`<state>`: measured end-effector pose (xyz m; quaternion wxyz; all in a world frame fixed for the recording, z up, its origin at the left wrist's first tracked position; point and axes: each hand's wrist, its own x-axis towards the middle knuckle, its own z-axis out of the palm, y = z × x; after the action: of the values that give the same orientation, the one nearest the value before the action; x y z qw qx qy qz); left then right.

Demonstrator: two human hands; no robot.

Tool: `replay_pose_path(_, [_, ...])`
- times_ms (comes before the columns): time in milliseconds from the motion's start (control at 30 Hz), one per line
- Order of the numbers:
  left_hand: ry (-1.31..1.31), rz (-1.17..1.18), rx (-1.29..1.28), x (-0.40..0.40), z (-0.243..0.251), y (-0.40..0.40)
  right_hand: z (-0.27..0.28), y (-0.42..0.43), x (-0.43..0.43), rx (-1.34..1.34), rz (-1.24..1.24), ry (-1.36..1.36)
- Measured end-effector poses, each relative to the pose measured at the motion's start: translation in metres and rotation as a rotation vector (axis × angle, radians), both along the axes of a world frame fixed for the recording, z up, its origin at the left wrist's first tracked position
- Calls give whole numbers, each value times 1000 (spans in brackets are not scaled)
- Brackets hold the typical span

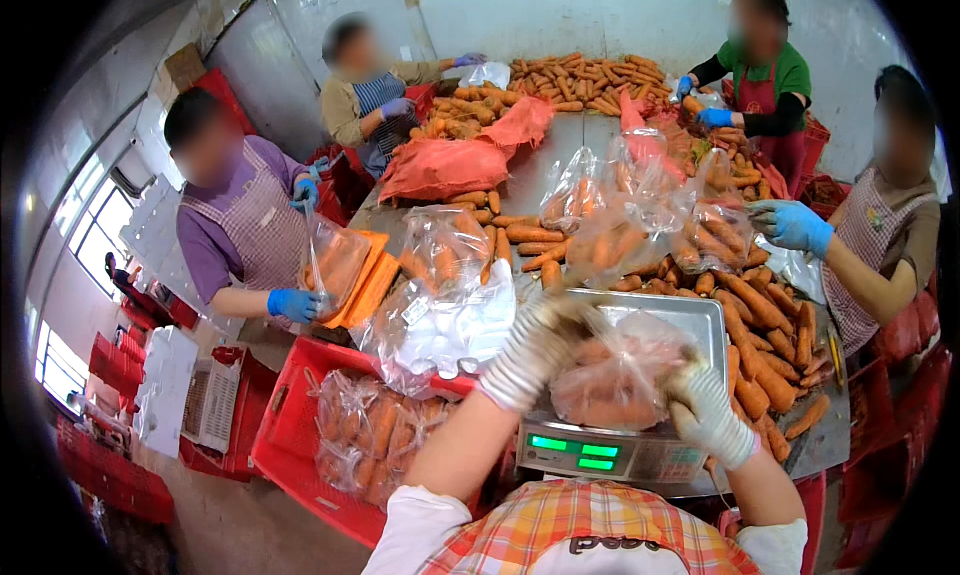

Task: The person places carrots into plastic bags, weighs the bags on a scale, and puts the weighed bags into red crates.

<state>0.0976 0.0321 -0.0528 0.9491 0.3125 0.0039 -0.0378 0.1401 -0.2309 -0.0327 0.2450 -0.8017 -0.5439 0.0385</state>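
A clear plastic bag of carrots [619,391] lies on the metal pan of a digital scale [686,308], whose green displays are lit. My right hand [709,406], in a striped knit glove, grips the plastic at the bag's right side. My left hand [544,342], gloved alike, is at the bag's upper left. Motion blurs its fingers, so whether they hold the film cannot be told. Loose carrots [757,350] are heaped against the scale's right side.
Left of me, a red plastic crate [289,425] contains bagged carrots [375,432]. Empty plastic bags [457,331] lie above it. More filled bags [611,241] and a carrot pile [585,79] cover parts of the metal table [559,151]. Several gloved co-workers stand around it, one holding a bag [330,260].
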Motion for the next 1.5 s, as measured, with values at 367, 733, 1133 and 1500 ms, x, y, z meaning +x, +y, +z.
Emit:
replay_pose_path(367, [-29,-101,459,-24,50,-54,-3,30,-16,702,-369,972])
replay_pose_path(733, [16,12,680,-23,23,-15,15,33,-5,142,-269,1151])
replay_pose_path(1133, [-354,565,1795,-26,-26,-43,24,34,-23,412,33,875])
replay_pose_path(1500, [17,683,1739,-200,39,63,59,95,-41,297,60,775])
